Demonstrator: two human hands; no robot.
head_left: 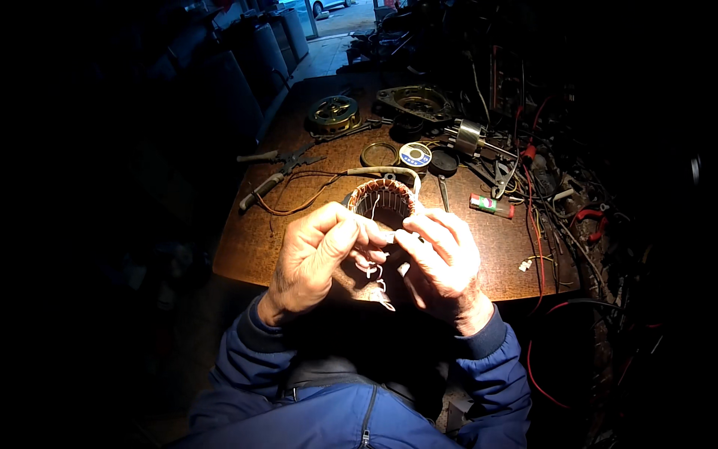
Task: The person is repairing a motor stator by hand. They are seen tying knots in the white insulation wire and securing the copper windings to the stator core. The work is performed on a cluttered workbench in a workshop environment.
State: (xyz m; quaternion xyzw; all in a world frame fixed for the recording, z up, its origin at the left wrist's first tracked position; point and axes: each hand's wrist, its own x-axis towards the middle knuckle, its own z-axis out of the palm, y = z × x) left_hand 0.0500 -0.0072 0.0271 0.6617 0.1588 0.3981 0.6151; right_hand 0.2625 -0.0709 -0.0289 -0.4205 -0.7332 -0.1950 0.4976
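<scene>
In the head view, a motor stator (381,187) with copper windings stands on the wooden bench, with a pale sleeved lead and brown wires running from it. In front of it my left hand (318,262) and my right hand (441,266) meet, fingers bent and pinched around a small white piece (390,238), too small to make out clearly. A white cord (380,288) hangs in loops below my left fingertips toward the bench's near edge. The hands partly hide the stator's front.
The bench (247,254) holds pliers (269,179), a brass-coloured end cover (333,112), a larger flanged housing (419,102), a solder spool (415,156), a rotor (470,137) and a small red-green tube (490,206). Tangled cables (542,224) crowd the right side.
</scene>
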